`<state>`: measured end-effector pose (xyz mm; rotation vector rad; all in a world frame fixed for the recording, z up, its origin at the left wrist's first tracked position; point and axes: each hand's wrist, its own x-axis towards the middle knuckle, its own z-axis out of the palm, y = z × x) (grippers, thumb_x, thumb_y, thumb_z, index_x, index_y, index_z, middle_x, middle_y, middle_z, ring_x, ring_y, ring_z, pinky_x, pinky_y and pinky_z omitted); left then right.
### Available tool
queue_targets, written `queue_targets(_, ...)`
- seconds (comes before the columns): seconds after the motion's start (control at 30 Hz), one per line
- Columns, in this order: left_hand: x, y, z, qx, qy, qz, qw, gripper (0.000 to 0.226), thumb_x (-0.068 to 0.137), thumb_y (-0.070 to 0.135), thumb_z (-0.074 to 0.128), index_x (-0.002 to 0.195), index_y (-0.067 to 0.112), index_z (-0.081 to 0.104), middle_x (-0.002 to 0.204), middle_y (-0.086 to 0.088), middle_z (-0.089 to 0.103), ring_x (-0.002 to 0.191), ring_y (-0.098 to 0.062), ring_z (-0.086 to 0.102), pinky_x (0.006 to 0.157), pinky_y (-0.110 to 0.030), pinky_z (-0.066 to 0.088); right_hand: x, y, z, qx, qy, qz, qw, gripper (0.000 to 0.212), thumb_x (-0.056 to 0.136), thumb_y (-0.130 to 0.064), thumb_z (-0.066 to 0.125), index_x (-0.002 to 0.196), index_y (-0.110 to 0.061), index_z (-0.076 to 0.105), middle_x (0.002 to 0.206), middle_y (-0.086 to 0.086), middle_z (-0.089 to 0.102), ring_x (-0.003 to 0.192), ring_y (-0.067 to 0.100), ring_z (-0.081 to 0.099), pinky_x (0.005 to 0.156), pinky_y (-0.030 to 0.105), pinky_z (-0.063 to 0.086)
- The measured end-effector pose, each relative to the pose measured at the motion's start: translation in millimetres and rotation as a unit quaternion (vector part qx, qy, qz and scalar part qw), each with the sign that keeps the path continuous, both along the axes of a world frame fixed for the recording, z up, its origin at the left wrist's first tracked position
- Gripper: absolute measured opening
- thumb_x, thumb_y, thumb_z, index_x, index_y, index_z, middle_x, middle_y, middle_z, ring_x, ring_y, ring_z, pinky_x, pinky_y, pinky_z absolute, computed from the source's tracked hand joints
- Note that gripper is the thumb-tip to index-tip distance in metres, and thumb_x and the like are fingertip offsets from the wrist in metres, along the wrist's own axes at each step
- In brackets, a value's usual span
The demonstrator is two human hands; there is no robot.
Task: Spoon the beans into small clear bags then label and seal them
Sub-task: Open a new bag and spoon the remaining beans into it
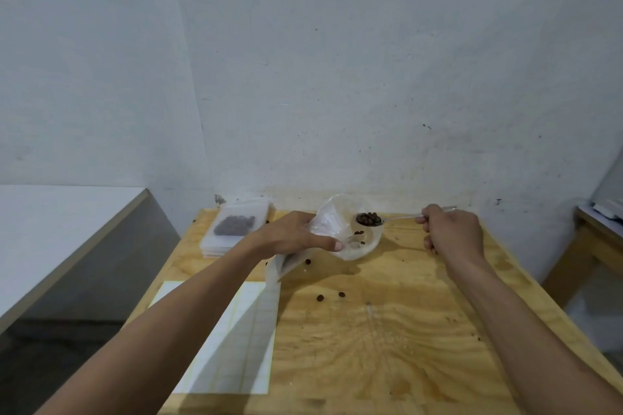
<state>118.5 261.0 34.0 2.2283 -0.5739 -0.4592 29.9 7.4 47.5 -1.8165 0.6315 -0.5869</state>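
Left hand [290,234] fingers grip the clear bag [286,263] near the bowl [357,246] — right hand [450,232] fingers pinch the loaded spoon [369,219], level so beans stay put.

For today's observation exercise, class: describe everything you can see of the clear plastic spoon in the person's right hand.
The clear plastic spoon is thin and see-through, with a long slim handle and a small bowl. The right hand pinches the handle near its far end, holding the spoon roughly level above the wooden table. Its bowl carries a heap of dark brown beans and sits at the open mouth of the small clear bag that the left hand holds.
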Motion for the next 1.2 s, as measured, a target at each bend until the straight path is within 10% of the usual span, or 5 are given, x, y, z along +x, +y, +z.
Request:
queue_targets(0.27, -3.8, -4.4, 3.7, -0.016, 0.016, -0.007, 1.000, 0.023, 0.079, 0.051, 0.082, 0.089, 0.035, 0.069, 0.090, 0.014, 0.069, 0.086, -0.006, 0.064, 0.075, -0.024, 0.045, 0.7, 23.6, 25.8, -0.126, -0.015, 0.133, 0.983, 0.033, 0.096, -0.024, 0.059, 0.069, -0.012, 0.074, 0.062, 0.003, 0.069, 0.041, 0.012, 0.058, 0.055, 0.028, 0.046)
queue_targets(0.4, -3.4, 0.2, 1.7, -0.036, 0.031, 0.007, 0.999, 0.051, 0.067, 0.067, 0.080, 0.104, 0.034, 0.073, 0.105, 0.008, 0.075, 0.102, -0.016, 0.069, 0.099, -0.039, 0.053, 4.2, 21.2, 26.0, -0.218, -0.057, 0.078, 0.971, 0.039, 0.095, -0.025, 0.055, 0.069, -0.001, 0.072, 0.061, 0.019, 0.067, 0.052, 0.036, 0.062, 0.053, 0.038, 0.052)
queue_targets(0.6, -8.1, 4.2, 6.9, -0.055, 0.086, -0.039, 0.994, 0.042, 0.081, 0.053, 0.079, 0.116, 0.030, 0.074, 0.115, 0.011, 0.076, 0.112, -0.012, 0.069, 0.107, -0.036, 0.049, 0.7, 15.8, -5.7, -0.321, 0.054, 0.018, 0.945, 0.049, 0.099, -0.025, 0.051, 0.052, -0.012, 0.045, 0.047, 0.004, 0.046, 0.043, 0.025, 0.045, 0.044, 0.025, 0.027)
queue_targets(0.9, -1.2, -3.9, 33.3, -0.042, 0.091, -0.046, 0.994, 0.027, 0.087, 0.048, 0.075, 0.109, 0.035, 0.069, 0.115, 0.015, 0.071, 0.110, -0.006, 0.064, 0.091, -0.023, 0.044, -2.3, 20.1, -17.2, -0.352, 0.110, 0.024, 0.929, 0.041, 0.099, -0.024, 0.048, 0.060, -0.011, 0.045, 0.054, 0.003, 0.046, 0.049, 0.023, 0.042, 0.046, 0.027, 0.026)
queue_targets(1.2, 15.2, -36.6, 13.8, -0.037, 0.063, -0.003, 0.997, 0.064, 0.062, 0.072, 0.084, 0.092, 0.015, 0.075, 0.094, -0.005, 0.074, 0.095, -0.025, 0.069, 0.093, -0.032, 0.052, -9.3, 16.5, -14.1, -0.319, 0.050, -0.012, 0.946, 0.046, 0.098, -0.025, 0.050, 0.055, -0.008, 0.048, 0.050, 0.006, 0.050, 0.047, 0.027, 0.047, 0.047, 0.028, 0.028)
